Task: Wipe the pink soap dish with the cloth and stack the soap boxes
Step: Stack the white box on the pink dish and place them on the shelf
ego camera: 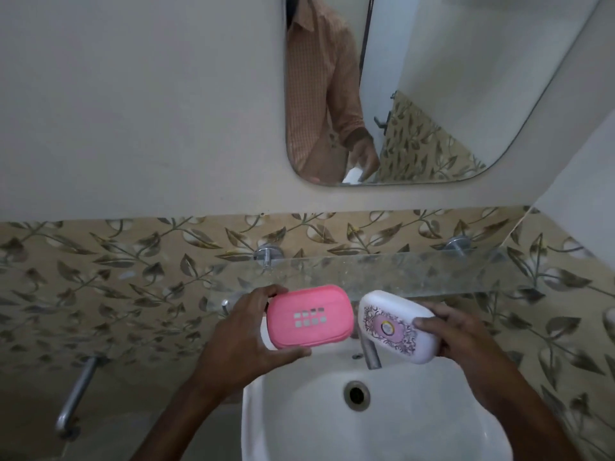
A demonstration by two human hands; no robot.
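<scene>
My left hand (244, 341) grips the pink soap dish (309, 316) by its left end, with the slotted face turned toward me. Something white shows behind its lower left edge; I cannot tell what it is. My right hand (456, 337) holds a white soap box (396, 326) with a purple ornamental print, tilted down to the right. Both are held side by side above the white sink (299, 420), a small gap between them. No cloth is visible.
A glass shelf (416, 271) on two metal pegs runs along the leaf-patterned tiles just behind the boxes. The tap (371, 356) juts out below the white box. A mirror (432, 94) hangs above. A metal pipe (76, 394) stands at the lower left.
</scene>
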